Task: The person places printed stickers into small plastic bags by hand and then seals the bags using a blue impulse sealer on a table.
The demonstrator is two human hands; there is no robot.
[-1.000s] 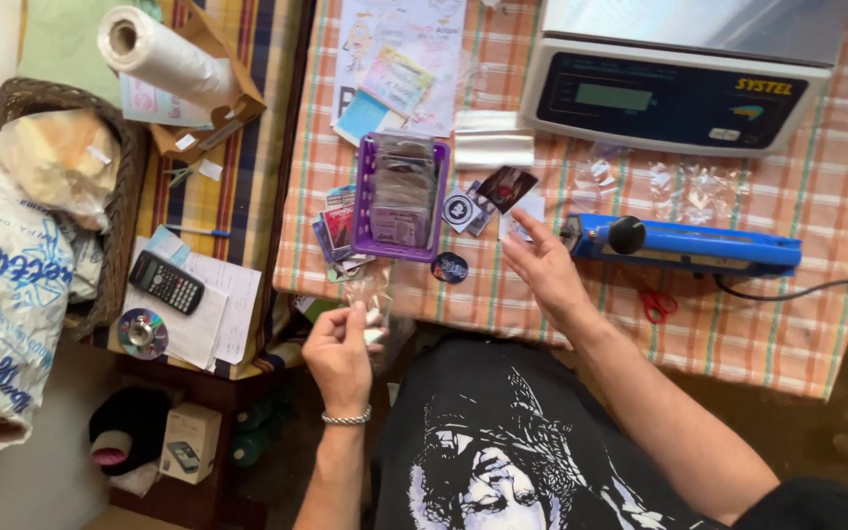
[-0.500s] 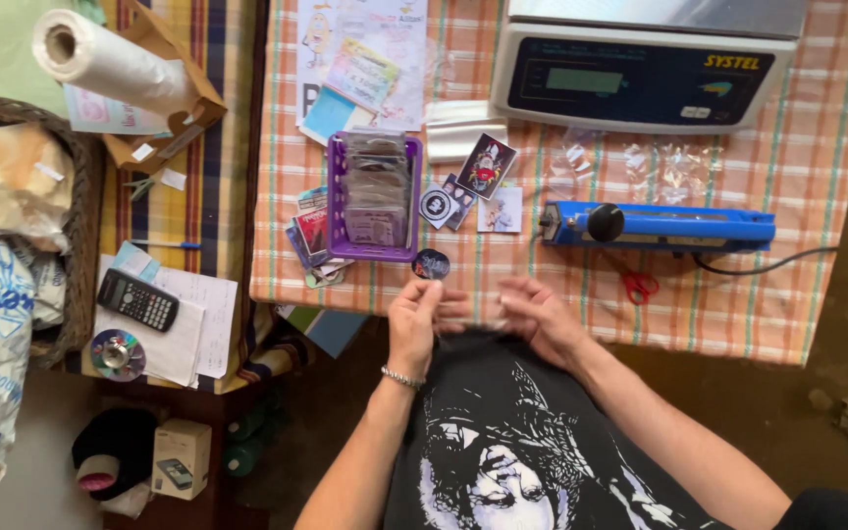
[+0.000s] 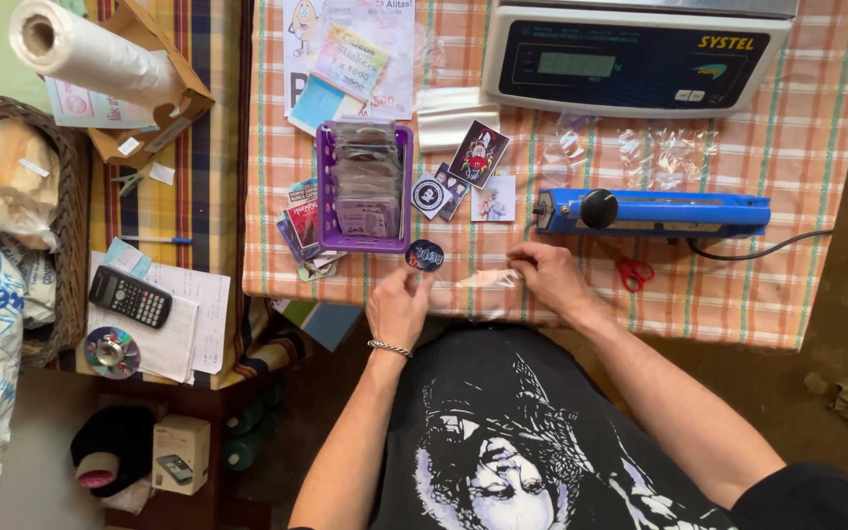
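Your left hand [image 3: 397, 306] pinched a round dark sticker [image 3: 425, 255] at the table [image 3: 738, 294] edge, just below the purple basket [image 3: 324, 186]. Your right hand [image 3: 549, 278] gripped what looked like a small clear bag [image 3: 488, 280].

Digital scale [image 3: 640, 59], blue sealer [image 3: 660, 211], calculator [image 3: 130, 296]

One scale [image 3: 640, 59], one blue sealer [image 3: 660, 211], one purple basket [image 3: 324, 186], one calculator [image 3: 130, 296].

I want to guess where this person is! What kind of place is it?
Probably a small home packing table for stickers: a weighing scale, a blue bag sealer and a purple basket of packets on a checked tablecloth.
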